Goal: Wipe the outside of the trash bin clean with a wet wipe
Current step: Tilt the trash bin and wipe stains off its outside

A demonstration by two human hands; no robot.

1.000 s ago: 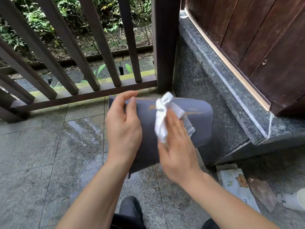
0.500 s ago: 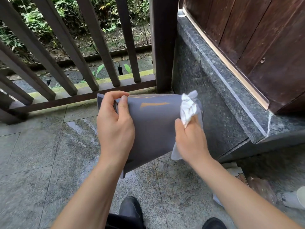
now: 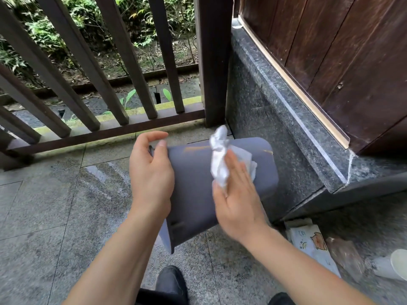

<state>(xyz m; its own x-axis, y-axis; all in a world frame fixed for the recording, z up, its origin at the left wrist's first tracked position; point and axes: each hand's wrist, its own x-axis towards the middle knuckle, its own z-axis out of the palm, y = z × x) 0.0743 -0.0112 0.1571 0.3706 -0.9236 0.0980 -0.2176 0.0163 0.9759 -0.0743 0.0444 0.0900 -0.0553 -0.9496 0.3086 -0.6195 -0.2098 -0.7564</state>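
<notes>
I hold a small dark grey trash bin (image 3: 193, 194) tilted on its side above the stone floor, in the middle of the head view. My left hand (image 3: 150, 175) grips its left edge, thumb on the broad side and fingers curled over the rim. My right hand (image 3: 236, 194) lies flat on the bin's broad side and presses a crumpled white wet wipe (image 3: 220, 159) against it. Faint orange marks show near the bin's far edge.
A dark wooden railing (image 3: 105, 128) runs across the back with a post beside a granite ledge (image 3: 297, 128) and a wooden door on the right. A pack of wipes (image 3: 312, 241), a clear wrapper and a white cup (image 3: 396, 264) lie at the lower right. My shoes show below.
My right hand with the wipe has slid from the bin's right edge back to the middle of its broad side. The bin has turned a little and my left hand has shifted with it.
</notes>
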